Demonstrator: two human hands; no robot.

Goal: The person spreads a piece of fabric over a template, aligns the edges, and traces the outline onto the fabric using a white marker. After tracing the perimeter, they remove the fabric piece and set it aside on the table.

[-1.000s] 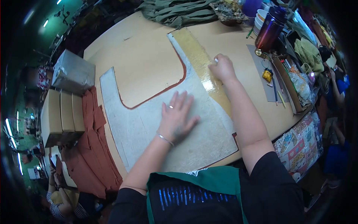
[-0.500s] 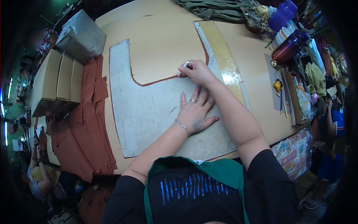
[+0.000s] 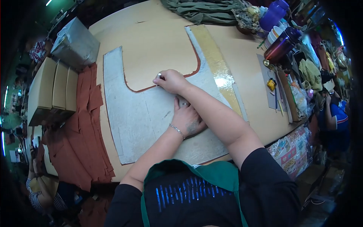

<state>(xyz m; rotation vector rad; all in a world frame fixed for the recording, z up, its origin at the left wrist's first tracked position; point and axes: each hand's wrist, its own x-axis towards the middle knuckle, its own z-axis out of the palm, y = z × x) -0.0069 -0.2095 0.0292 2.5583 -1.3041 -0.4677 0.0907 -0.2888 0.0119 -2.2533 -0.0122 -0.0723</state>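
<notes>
A large pale grey pattern sheet (image 3: 151, 117) with a deep U-shaped cutout lies on the table. A thin rim of rust-brown fabric (image 3: 145, 89) shows along its edges. My right hand (image 3: 172, 81) is closed around a short white stick of chalk (image 3: 159, 76), held nearly upright at the bottom edge of the cutout. Lower down, my left hand (image 3: 187, 119) rests flat on the sheet, its fingers partly hidden beneath my right forearm. A yellow, shiny strip (image 3: 215, 62) runs along the sheet's right arm.
Stacked rust-brown fabric (image 3: 79, 143) lies along the left side, beside cardboard boxes (image 3: 41, 90) and a grey box (image 3: 77, 43). Dark green cloth (image 3: 200, 11) sits at the far edge. At right are a dark bottle (image 3: 281, 45), pencils (image 3: 280, 104) and a tray (image 3: 289, 96). Other people are at both sides.
My right hand has moved left along the cutout's lower edge with the chalk. My left hand stays on the sheet, now more covered by my right forearm. The view has shifted slightly.
</notes>
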